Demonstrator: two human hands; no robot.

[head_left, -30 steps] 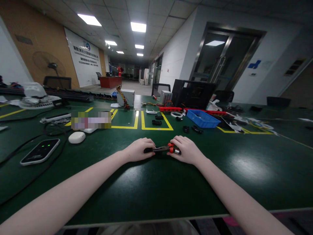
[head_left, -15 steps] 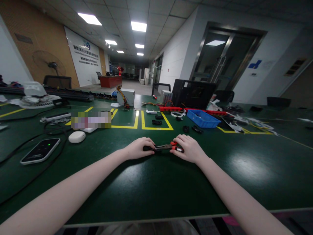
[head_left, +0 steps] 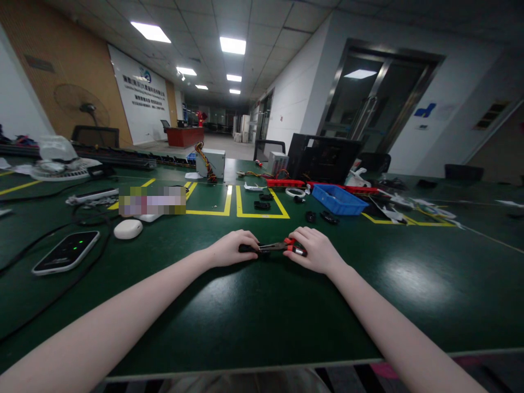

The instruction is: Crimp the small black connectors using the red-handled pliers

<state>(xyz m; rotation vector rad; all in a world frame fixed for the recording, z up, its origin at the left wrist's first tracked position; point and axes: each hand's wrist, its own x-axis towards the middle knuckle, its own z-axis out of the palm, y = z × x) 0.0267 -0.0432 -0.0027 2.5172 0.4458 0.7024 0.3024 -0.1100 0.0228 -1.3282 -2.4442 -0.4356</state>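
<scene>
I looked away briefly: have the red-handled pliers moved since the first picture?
Yes, the red-handled pliers have shifted slightly rightward, judged against the yellow tape corner.

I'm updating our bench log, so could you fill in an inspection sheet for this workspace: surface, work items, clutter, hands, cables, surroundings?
Surface: green tabletop with yellow tape outlines.
Work items: red-handled pliers, tips at a small black part; exact grip unclear.
Clutter: loose black pieces, blue tray, white rounded case.
Hands: left hand holds the black part; right hand holds the pliers.
Cables: black cable at left; white coiled cable near the tray.
Surroundings: fan, glass door, lit ceiling panels.
</scene>
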